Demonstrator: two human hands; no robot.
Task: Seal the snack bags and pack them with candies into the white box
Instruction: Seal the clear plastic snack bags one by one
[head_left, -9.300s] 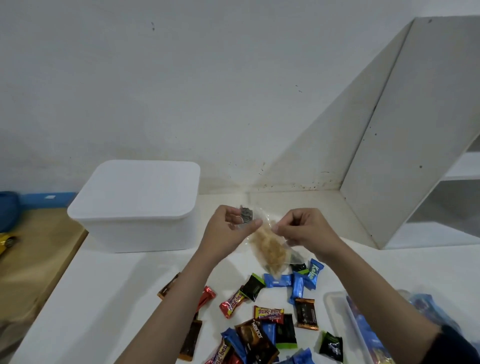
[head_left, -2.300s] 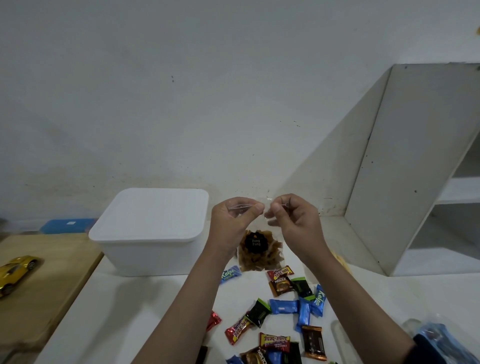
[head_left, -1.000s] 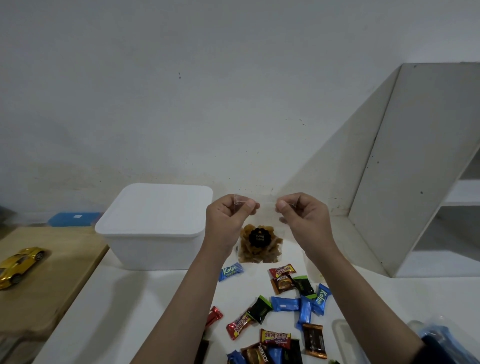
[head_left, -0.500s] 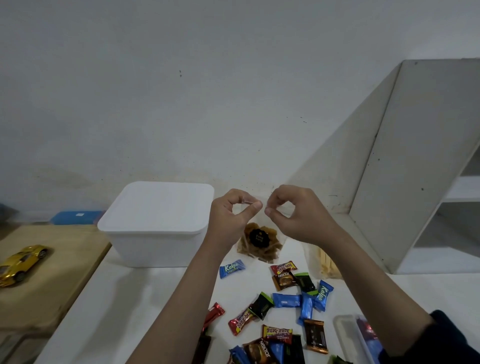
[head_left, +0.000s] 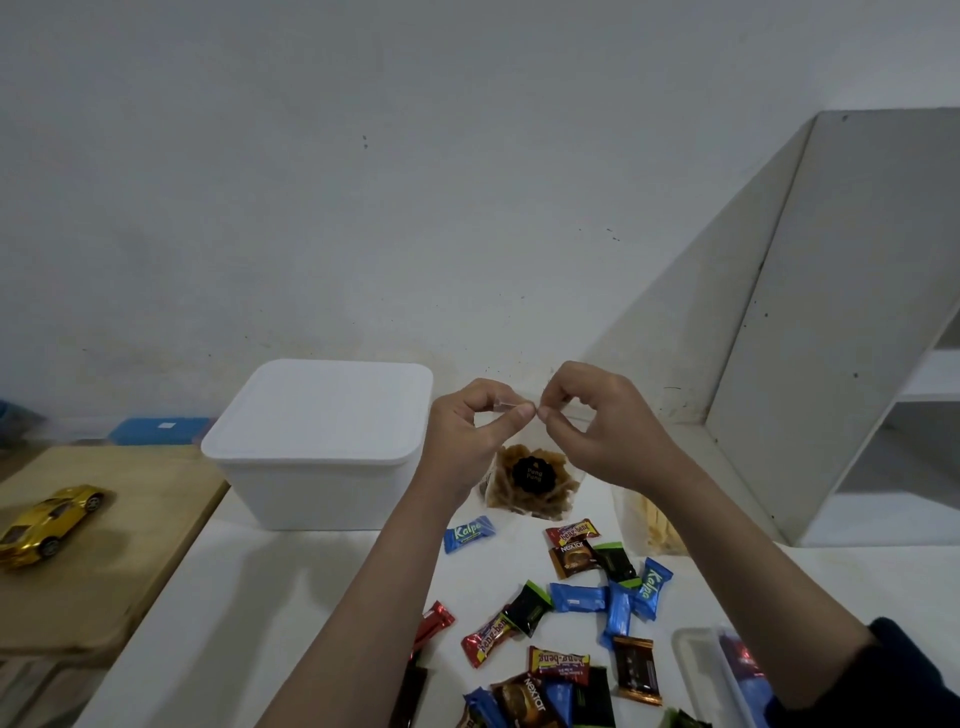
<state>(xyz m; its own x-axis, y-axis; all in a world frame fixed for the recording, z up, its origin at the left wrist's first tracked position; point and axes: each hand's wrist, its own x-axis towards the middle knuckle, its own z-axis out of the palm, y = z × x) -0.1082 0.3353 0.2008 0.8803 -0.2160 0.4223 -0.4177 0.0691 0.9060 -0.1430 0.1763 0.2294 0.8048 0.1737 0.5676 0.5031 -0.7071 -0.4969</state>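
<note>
I hold a clear snack bag (head_left: 531, 483) of brown chips with a round black label above the white table. My left hand (head_left: 470, 436) and my right hand (head_left: 597, 426) each pinch its top edge, thumb against forefinger, fingertips almost touching. The white box (head_left: 322, 447) stands left of my hands with its lid on. Several wrapped candies (head_left: 576, 597) in blue, red, black and brown lie scattered on the table below the bag. A second clear bag (head_left: 649, 525) with pale yellow snacks lies behind my right forearm, partly hidden.
A clear plastic tub (head_left: 722, 675) with wrappers sits at the lower right. A white shelf unit (head_left: 852, 332) rises on the right. Left of the table is a wooden board (head_left: 104, 545) with a gold toy car (head_left: 49, 525), and a blue box (head_left: 156, 431) behind.
Since a second ago my hands have come together from a spread grip along the bag's top, so the fingertips now nearly meet. The chip bag hangs in the same spot.
</note>
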